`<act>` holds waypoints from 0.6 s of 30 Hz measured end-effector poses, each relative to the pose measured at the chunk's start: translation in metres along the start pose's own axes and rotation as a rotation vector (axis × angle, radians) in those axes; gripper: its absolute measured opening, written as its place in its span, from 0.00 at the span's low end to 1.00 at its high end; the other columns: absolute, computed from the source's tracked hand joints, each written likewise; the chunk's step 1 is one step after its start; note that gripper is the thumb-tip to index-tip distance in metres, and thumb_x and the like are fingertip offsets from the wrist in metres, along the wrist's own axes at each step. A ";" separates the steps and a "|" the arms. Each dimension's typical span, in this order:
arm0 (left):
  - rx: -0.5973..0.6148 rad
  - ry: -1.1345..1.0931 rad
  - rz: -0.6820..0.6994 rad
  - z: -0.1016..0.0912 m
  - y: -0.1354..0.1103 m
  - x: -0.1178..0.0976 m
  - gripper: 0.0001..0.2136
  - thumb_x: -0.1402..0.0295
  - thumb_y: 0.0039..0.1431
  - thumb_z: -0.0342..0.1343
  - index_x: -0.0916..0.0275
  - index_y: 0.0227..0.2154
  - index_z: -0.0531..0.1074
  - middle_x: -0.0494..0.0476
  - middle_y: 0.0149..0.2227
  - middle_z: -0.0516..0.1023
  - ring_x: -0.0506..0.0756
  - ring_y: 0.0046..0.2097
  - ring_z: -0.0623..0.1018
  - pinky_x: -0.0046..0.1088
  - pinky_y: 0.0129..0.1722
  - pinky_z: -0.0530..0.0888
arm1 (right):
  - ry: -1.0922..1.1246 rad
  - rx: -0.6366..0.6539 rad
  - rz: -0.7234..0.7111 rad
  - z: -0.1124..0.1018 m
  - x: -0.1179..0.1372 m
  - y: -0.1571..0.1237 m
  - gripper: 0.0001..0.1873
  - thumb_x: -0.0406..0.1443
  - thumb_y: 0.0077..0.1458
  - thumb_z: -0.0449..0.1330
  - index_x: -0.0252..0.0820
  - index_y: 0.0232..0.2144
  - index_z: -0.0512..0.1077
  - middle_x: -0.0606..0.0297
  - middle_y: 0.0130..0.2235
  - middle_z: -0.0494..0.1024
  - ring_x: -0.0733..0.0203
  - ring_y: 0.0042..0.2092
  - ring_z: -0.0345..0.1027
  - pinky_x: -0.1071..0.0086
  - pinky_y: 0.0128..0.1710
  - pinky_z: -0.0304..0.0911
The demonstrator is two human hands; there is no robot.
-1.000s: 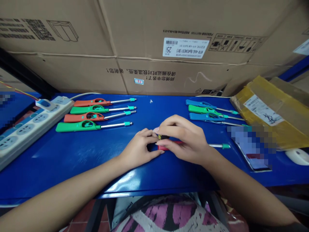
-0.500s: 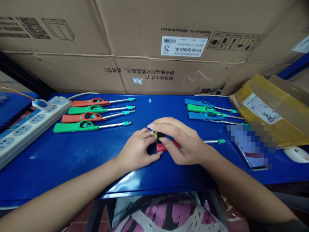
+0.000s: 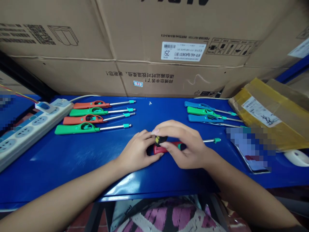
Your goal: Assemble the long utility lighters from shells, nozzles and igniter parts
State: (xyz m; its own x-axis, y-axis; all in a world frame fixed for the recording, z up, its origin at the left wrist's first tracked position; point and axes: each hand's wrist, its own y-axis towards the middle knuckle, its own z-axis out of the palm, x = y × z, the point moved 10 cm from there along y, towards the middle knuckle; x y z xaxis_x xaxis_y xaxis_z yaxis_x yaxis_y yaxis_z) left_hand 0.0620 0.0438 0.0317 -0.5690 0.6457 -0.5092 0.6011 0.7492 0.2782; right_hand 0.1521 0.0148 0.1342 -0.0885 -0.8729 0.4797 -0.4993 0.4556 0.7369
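Note:
A red long-necked lighter (image 3: pixel 172 147) lies on the blue table in front of me, its metal tube pointing right. My left hand (image 3: pixel 137 150) grips its handle end, the thumb along the near side. My right hand (image 3: pixel 184 141) is closed over the lighter, thumb and fingers pinching a short black-and-yellow knob-like handle (image 3: pixel 160 140), which looks like a stubby screwdriver. Its shaft and tip are hidden. Part of the lighter's body is covered by my right hand. To the left, several orange and green lighters (image 3: pixel 76 129) lie in a row; blue and green ones (image 3: pixel 201 111) lie at right.
A white power strip (image 3: pixel 36 125) with a plug runs along the left. A large cardboard box (image 3: pixel 145 29) stands across the back. At right are a yellow-taped parcel (image 3: pixel 253 106), a blurred phone (image 3: pixel 251 151) and a white computer mouse (image 3: pixel 298 158).
My right hand has shifted slightly and its fingers opened out a little around the black handle, showing more of the red lighter. The lighter has slid slightly left. The view has tilted up a little.

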 end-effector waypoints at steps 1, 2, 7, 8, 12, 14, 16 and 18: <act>0.019 -0.005 0.006 -0.002 0.001 0.001 0.09 0.62 0.58 0.62 0.61 0.37 0.74 0.59 0.40 0.78 0.61 0.43 0.75 0.41 0.44 0.73 | 0.009 -0.053 0.025 -0.007 -0.004 0.000 0.19 0.27 0.61 0.58 0.44 0.53 0.69 0.58 0.48 0.79 0.57 0.49 0.74 0.59 0.49 0.73; 0.040 -0.006 0.015 -0.005 0.002 0.001 0.10 0.62 0.57 0.63 0.61 0.38 0.73 0.58 0.40 0.78 0.61 0.43 0.75 0.41 0.45 0.72 | 0.019 -0.116 0.070 -0.015 -0.011 0.000 0.18 0.28 0.60 0.59 0.44 0.52 0.69 0.59 0.47 0.79 0.56 0.48 0.75 0.58 0.48 0.73; 0.229 0.075 0.042 -0.015 0.004 0.005 0.10 0.63 0.58 0.61 0.60 0.41 0.74 0.56 0.41 0.77 0.60 0.44 0.75 0.38 0.46 0.71 | 0.013 -0.449 0.310 -0.062 -0.053 -0.011 0.13 0.33 0.62 0.59 0.48 0.48 0.62 0.61 0.44 0.76 0.59 0.45 0.75 0.71 0.29 0.72; 0.239 0.118 0.037 -0.019 0.004 0.007 0.10 0.63 0.57 0.61 0.60 0.40 0.74 0.56 0.40 0.77 0.60 0.43 0.75 0.38 0.45 0.70 | -0.017 -0.467 0.338 -0.068 -0.061 -0.013 0.13 0.35 0.62 0.60 0.48 0.46 0.61 0.61 0.44 0.75 0.58 0.46 0.75 0.71 0.28 0.71; 0.215 0.221 0.021 -0.026 0.004 0.011 0.16 0.58 0.56 0.62 0.60 0.45 0.74 0.58 0.44 0.77 0.62 0.45 0.75 0.40 0.46 0.70 | -0.328 -0.264 0.487 -0.071 -0.097 -0.018 0.09 0.34 0.57 0.62 0.46 0.36 0.63 0.62 0.41 0.74 0.57 0.42 0.73 0.67 0.32 0.70; 0.195 0.217 0.035 -0.024 0.003 0.010 0.22 0.54 0.58 0.61 0.59 0.52 0.72 0.59 0.48 0.76 0.63 0.49 0.74 0.42 0.49 0.70 | -0.547 -0.148 0.517 -0.071 -0.110 -0.022 0.07 0.32 0.55 0.60 0.45 0.33 0.64 0.62 0.37 0.72 0.57 0.38 0.70 0.63 0.37 0.69; 0.182 0.194 0.056 -0.019 0.002 0.007 0.25 0.52 0.60 0.60 0.57 0.57 0.70 0.61 0.52 0.75 0.64 0.51 0.74 0.43 0.51 0.69 | -0.674 -0.056 0.554 -0.069 -0.122 -0.029 0.06 0.30 0.55 0.58 0.44 0.32 0.64 0.60 0.38 0.71 0.55 0.39 0.69 0.62 0.40 0.67; 0.168 0.152 0.073 -0.014 0.002 0.005 0.26 0.52 0.63 0.58 0.56 0.60 0.68 0.62 0.54 0.74 0.63 0.52 0.73 0.42 0.52 0.69 | -0.751 0.063 0.636 -0.062 -0.136 -0.039 0.05 0.30 0.54 0.58 0.43 0.33 0.65 0.58 0.41 0.69 0.54 0.39 0.69 0.63 0.37 0.66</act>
State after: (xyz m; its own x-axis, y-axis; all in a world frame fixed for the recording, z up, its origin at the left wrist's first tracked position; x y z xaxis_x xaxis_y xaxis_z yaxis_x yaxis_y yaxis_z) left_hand 0.0523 0.0503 0.0414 -0.5909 0.7218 -0.3603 0.7214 0.6727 0.1644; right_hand 0.2373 0.1266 0.0697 -0.8700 -0.3618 0.3350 -0.2115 0.8876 0.4092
